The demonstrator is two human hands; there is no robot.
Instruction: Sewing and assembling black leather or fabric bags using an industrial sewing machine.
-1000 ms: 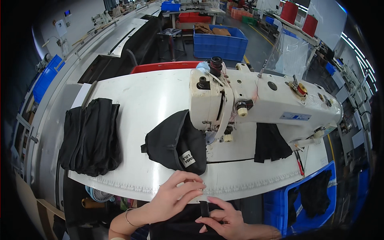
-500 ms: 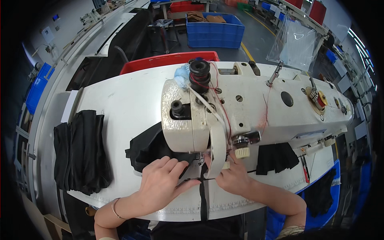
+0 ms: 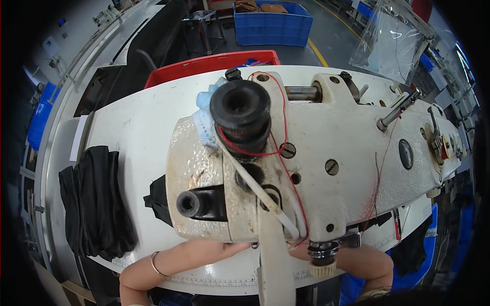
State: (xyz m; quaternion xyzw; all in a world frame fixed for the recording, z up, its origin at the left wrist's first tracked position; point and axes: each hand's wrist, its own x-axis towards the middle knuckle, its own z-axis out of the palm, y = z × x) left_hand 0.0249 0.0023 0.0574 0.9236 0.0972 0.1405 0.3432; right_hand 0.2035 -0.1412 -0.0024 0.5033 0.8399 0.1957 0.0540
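The white head of a sewing machine [image 3: 326, 188] fills the middle of the picture and covers most of both hands. Only the back and wrist of my left hand [image 3: 212, 251] show below its left end; the fingers are out of sight behind it. My right hand [image 3: 301, 251] is also almost wholly hidden, with its forearm coming in from the right. A black fabric piece [image 3: 160, 201] sticks out left of the machine head, on the white table [image 3: 140, 127]. What either hand holds cannot be seen. Red thread [image 3: 284, 120] runs over the machine head.
A stack of black fabric pieces [image 3: 97, 204] lies on the table's left side. Behind the table stands a red bin [image 3: 204, 64], and farther off a blue crate [image 3: 273, 28]. Small red-handled snips [image 3: 397, 227] and a blue bin [image 3: 431, 245] are at the right.
My view has moved closer over the machine, so its head looks larger and now covers the hands. Half a second ago both hands were at the black fabric and a narrow black strip below the needle.
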